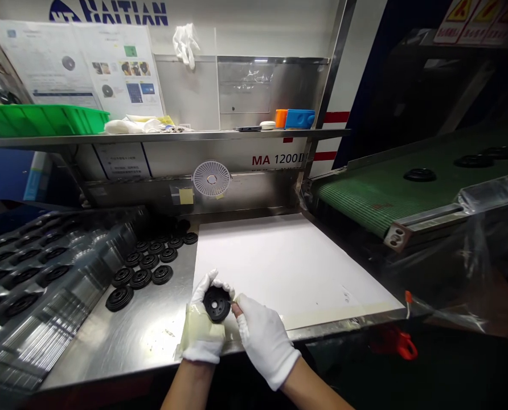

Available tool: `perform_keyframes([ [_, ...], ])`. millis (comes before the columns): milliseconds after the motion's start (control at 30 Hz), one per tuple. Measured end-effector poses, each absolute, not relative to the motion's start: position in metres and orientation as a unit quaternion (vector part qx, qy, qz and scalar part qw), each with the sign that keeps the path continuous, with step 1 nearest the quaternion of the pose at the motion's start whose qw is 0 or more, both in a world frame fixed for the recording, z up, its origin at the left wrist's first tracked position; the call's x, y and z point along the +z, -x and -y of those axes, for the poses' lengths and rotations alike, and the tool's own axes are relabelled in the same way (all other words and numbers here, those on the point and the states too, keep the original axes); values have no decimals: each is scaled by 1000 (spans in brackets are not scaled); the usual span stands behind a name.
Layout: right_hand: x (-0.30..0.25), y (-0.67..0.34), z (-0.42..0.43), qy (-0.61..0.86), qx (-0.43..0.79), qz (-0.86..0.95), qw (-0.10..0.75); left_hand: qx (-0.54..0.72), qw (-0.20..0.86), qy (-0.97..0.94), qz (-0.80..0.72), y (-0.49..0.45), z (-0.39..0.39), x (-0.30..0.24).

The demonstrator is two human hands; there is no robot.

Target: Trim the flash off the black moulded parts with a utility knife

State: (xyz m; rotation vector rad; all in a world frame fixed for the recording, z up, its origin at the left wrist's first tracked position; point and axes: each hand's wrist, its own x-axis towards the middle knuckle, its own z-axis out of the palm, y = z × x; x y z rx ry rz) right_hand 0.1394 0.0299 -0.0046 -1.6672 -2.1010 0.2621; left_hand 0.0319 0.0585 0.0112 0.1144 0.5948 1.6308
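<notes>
A round black plastic part (217,304) with a small hole in its middle is tilted up in my left hand (203,336), whose gloved fingers wrap its edge. Yellowish tape or film covers part of that white glove. My right hand (262,337), also gloved and with a bare thumb tip showing, pinches close to the part's right edge. What its fingers hold, if anything, is hidden. Both hands are over the front edge of the metal table (147,324). To their left, several similar black parts (140,278) lie in rows.
Stacked clear trays (78,296) with black parts fill the left side. A white sheet (275,267) covers the table's middle. At right, a green conveyor belt (365,196) carries black parts (420,175). Above are a shelf (211,136), a green bin (44,121) and a small fan (211,178).
</notes>
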Motion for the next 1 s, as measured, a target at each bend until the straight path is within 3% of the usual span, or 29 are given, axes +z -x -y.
perform_keyframes([
  [400,-9,-123,-15,589,125,760,245,729,631,-12,-264,-29,-62,4],
  [567,-12,-134,-26,588,122,755,262,665,697,-33,-267,-25,-60,3],
  [900,-13,-117,-16,611,116,751,225,761,590,-31,-268,-32,-67,-4],
  [1000,-12,-121,-19,599,105,759,231,722,632,-49,-276,-27,-61,-5],
])
